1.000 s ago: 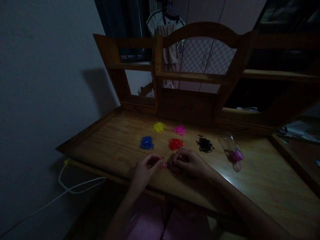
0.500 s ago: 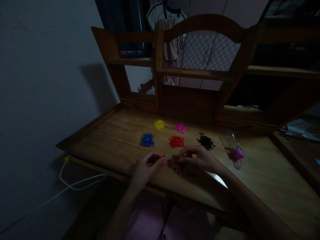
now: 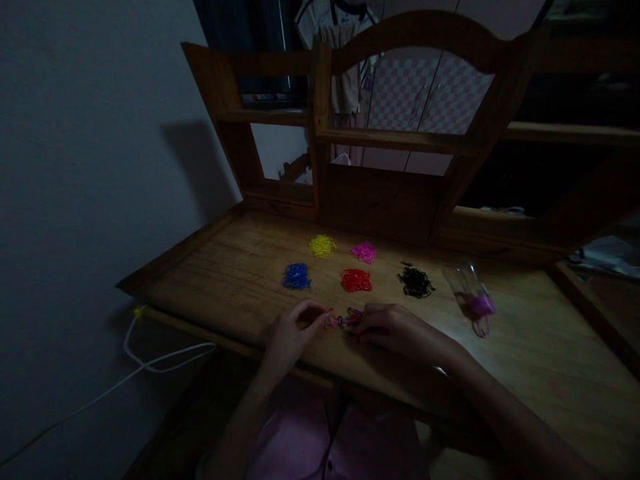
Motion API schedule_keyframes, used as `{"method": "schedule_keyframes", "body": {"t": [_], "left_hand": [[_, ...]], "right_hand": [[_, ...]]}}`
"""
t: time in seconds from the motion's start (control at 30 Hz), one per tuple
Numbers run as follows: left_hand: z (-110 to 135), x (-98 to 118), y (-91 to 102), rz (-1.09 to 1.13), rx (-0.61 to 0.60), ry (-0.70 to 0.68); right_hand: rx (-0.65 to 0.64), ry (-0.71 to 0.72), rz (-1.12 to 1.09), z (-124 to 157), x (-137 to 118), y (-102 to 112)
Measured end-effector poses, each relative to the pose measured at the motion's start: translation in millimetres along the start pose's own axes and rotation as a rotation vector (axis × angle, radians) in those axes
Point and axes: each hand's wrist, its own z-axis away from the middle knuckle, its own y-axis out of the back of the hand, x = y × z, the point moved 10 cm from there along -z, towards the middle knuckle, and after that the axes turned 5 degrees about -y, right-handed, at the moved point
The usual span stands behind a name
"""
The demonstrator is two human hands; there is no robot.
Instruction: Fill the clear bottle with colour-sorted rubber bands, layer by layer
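Note:
My left hand (image 3: 293, 331) and my right hand (image 3: 393, 328) rest near the front edge of a wooden desk (image 3: 230, 280). Both pinch a short chain of coloured rubber bands (image 3: 343, 321) stretched between them. Beyond the hands lie small piles of loose bands: blue (image 3: 297, 275), yellow (image 3: 321, 245), red (image 3: 356, 281), pink (image 3: 363, 251) and black (image 3: 415, 283).
A clear plastic bottle with a pink cap (image 3: 470, 297) lies on its side at the right. A wooden hutch with shelves (image 3: 390, 140) rises at the back. A white cable (image 3: 150, 363) hangs off the left front corner, beside a grey wall. The room is dim.
My right hand has lowered flat toward the desk and shifted slightly right. The band chain now lies pulled out between both hands. The view has tilted down a little.

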Motion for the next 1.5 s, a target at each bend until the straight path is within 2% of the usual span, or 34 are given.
{"method": "schedule_keyframes", "body": {"t": [0.23,0.4,0.6,0.73,0.93,1.07,1.17,1.23,1.37,1.5], "left_hand": [[-0.1,0.5,1.8,-0.043,0.014,-0.016],[0.5,0.5,0.6,-0.015,0.003,-0.015],[0.7,1.3,2.6,-0.039,0.012,-0.021],[0.6,-2.1,0.9,-0.023,0.008,-0.012],[1.6,-2.3,-1.9,-0.037,-0.004,-0.012],[1.8,0.0,-2.7,-0.045,-0.011,-0.02],[1.6,1.2,-1.4,-0.063,-0.004,-0.019],[1.6,2.0,-1.3,-0.072,-0.005,-0.028],[2.3,1.5,-1.8,-0.047,-0.007,-0.045],[-2.1,0.5,-3.8,0.079,-0.016,-0.023]], "right_hand": [[0.044,-0.024,0.006,0.9,-0.3,2.3],[0.089,-0.039,-0.218,-0.4,5.5,11.8],[0.175,-0.251,-0.648,-2.3,42.6,17.3],[0.284,-0.333,-0.909,-1.9,67.3,19.0],[0.424,-0.481,-1.057,5.0,95.4,17.0],[0.443,-0.512,-1.013,7.3,100.4,18.5],[0.431,-0.496,-0.898,6.7,98.4,26.7],[0.466,-0.47,-0.722,6.8,97.4,38.9],[0.637,-0.362,-0.255,7.2,88.7,65.4],[0.638,-0.268,0.019,-0.7,73.2,62.8]]}}
